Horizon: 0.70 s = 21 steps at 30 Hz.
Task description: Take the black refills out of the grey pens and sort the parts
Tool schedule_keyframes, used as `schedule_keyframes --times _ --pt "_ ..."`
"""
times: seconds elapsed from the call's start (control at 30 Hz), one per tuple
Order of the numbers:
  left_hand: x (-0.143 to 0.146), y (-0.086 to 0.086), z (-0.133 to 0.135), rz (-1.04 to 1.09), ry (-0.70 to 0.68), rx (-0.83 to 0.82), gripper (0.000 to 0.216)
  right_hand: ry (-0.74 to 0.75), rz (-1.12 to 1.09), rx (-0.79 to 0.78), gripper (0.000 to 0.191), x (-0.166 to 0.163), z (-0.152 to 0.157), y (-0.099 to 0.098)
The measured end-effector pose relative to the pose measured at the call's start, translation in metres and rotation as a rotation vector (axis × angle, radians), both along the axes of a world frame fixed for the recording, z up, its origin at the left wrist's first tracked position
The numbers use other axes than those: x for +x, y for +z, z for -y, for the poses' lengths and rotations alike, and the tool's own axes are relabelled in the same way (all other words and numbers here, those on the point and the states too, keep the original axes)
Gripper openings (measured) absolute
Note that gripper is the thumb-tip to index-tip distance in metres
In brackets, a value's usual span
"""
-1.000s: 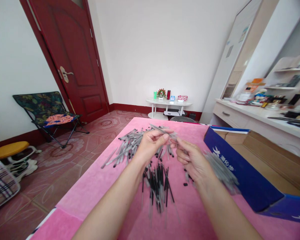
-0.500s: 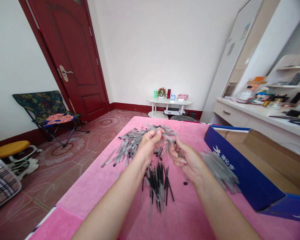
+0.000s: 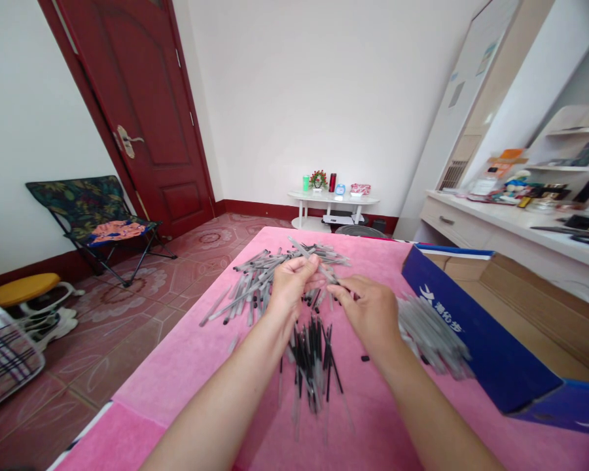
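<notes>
A translucent grey pen [image 3: 298, 246] slants between my two hands above the table. My left hand [image 3: 292, 282] pinches it around the middle. At its near, dark end, the fingers of my right hand [image 3: 372, 306] are closed; whether a separate piece sits in them is hidden. Behind and to the left of my hands lies a loose pile of similar pens [image 3: 249, 288], many with black ends. Thin black-and-clear pen refills [image 3: 315, 363] are heaped between my forearms. Right of my right wrist is a bundle of grey pen barrels [image 3: 434, 333]. A small black piece [image 3: 364, 358] lies by that wrist.
The table has a pink cloth [image 3: 186, 366]. A blue cardboard box [image 3: 476, 333] stands open on its right side. Farther off are a folding chair [image 3: 103, 209], a white side table [image 3: 334, 197] and a cluttered counter [image 3: 530, 216].
My right hand has turned over, back now upward, and its fingers have closed around the pen's dark end. My left hand keeps its grip almost in place.
</notes>
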State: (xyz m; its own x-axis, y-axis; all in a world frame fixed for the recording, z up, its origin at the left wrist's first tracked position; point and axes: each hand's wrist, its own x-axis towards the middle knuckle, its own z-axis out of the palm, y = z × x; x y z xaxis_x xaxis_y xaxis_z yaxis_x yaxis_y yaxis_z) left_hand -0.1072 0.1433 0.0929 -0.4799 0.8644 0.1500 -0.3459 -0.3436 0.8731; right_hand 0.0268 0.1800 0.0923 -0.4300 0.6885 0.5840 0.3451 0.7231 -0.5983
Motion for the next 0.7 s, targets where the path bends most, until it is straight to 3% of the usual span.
schedule_keyframes --times 0.1,0.27,0.43,0.57,0.7 --pt "-0.0004 -0.0002 -0.0001 -0.01 0.02 0.008 0.035 0.021 -0.064 -0.106 0.027 -0.002 -0.0015 -0.0008" --pt "-0.0027 -0.0014 -0.0009 -0.015 0.003 0.017 0.033 0.215 -0.249 -0.561 0.042 -0.0046 -0.0023 0.0029" --pt "-0.004 -0.0019 -0.0015 0.007 0.007 0.017 0.031 0.247 -0.327 -0.609 0.026 -0.004 0.002 0.0058" --pt "-0.0044 -0.0022 -0.0016 0.0 0.008 0.023 0.031 0.294 -0.295 -0.701 0.037 -0.0052 0.004 0.0059" --pt "-0.0044 -0.0042 -0.0022 -0.027 -0.003 0.01 0.031 0.254 -0.312 -0.606 0.025 -0.0065 -0.0009 0.0026"
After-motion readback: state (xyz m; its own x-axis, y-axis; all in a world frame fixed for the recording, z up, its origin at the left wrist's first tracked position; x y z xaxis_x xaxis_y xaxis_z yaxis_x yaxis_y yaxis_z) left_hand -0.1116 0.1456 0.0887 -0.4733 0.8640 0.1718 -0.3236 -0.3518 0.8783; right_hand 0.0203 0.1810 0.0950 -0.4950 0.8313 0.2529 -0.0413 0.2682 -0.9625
